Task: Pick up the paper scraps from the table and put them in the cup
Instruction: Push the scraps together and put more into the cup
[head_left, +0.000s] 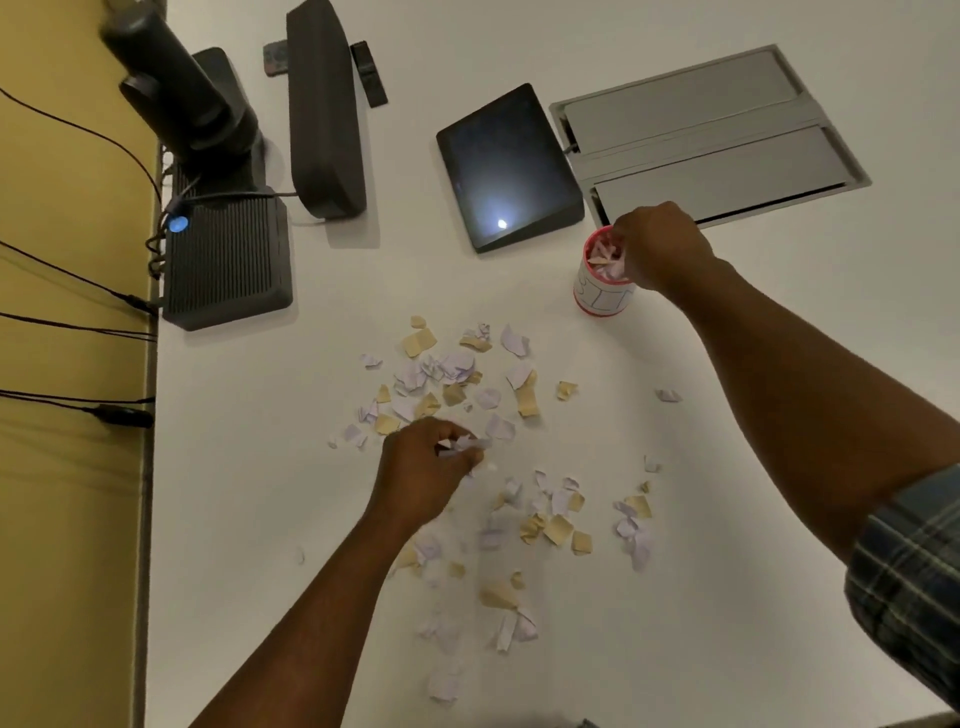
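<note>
Two hands: both working above the white table (727, 597).
Left hand (423, 467): fingers curled, pinching a bunch of white scraps (462, 446) at its fingertips.
Paper scraps (467, 374): white and tan pieces scattered around and beyond the left hand.
Right hand (660, 247): fingers bunched downward at the cup's mouth; whether they hold paper cannot be told.
Cup (602, 291): red-rimmed, upright, scraps inside, directly under the right fingertips.
Tablet (506, 166): just beyond the cup.

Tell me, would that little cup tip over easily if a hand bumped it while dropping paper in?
Probably, yes. The cup looks small, narrow and taller than wide, and it holds only paper scraps, so it is likely light. The right hand is at its rim, where a nudge would have most leverage. It stands upright now.
</note>
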